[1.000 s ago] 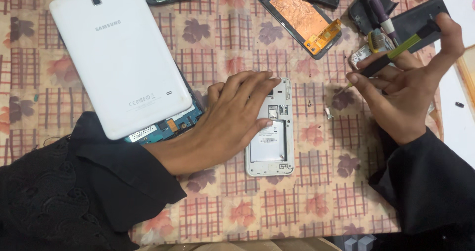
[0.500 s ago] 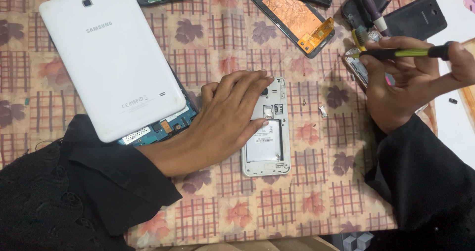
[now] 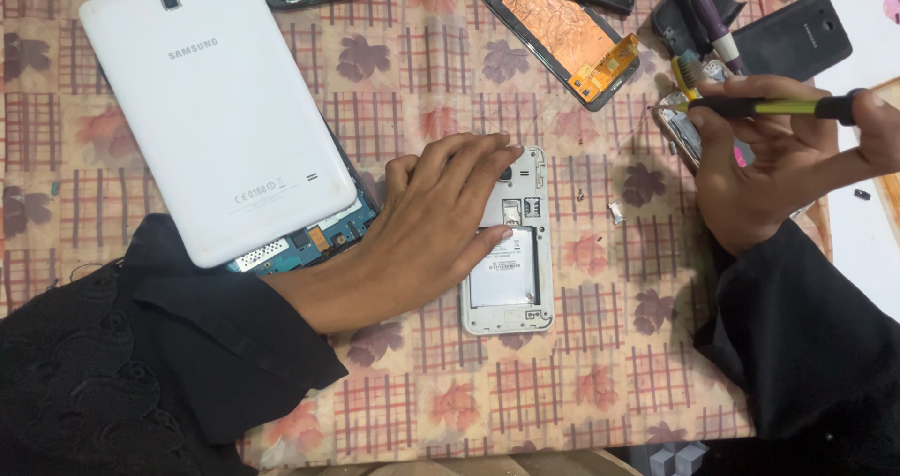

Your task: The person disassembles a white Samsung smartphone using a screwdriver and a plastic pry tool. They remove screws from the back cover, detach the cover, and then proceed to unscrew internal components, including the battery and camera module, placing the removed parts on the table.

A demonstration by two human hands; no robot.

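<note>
Phone (image 3: pixel 511 284), back off, pinned flat on table (image 3: pixel 600 373) by spread left hand (image 3: pixel 441 218); right hand (image 3: pixel 778 171) pinching screwdriver (image 3: pixel 778 106). Best to keep pressing firmly, tip square.

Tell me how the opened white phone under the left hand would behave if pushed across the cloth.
The opened white phone lies flat, so it would likely slide, not roll or tip. The left hand presses its top, probably pinning it. Its exposed inner parts look fragile.
</note>
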